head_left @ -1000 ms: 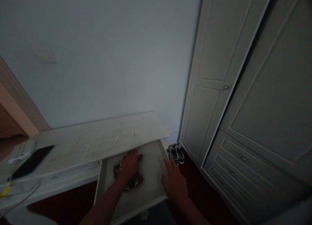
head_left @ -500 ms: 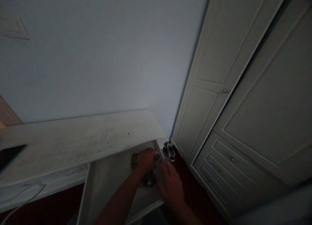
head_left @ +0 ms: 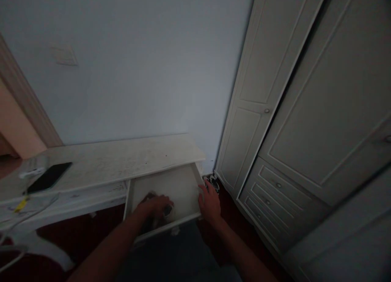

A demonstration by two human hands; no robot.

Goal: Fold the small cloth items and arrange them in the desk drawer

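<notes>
A pulled-out white drawer (head_left: 183, 184) sits under the top of a white desk. Inside it, toward the front left, my left hand (head_left: 157, 206) is closed over a small dark brown object with a pale ring-shaped part (head_left: 168, 210). My hand covers most of this object, and the dim light hides its kind. At the drawer's right side wall is my right hand (head_left: 210, 202), its fingers apart and touching the top edge, holding no loose thing.
The worn white desk top (head_left: 122, 159) runs left, bearing a dark phone or tablet (head_left: 50, 178) and a white item (head_left: 35, 166). A yellow tag (head_left: 21, 204) hangs near a cable. Dark-and-white shoes (head_left: 214, 183) stand on the floor beside the white wardrobe (head_left: 241, 151).
My left hand and the dark object have moved from the drawer's right side to its front left. My right hand has moved from beside the object to the drawer's right edge.
</notes>
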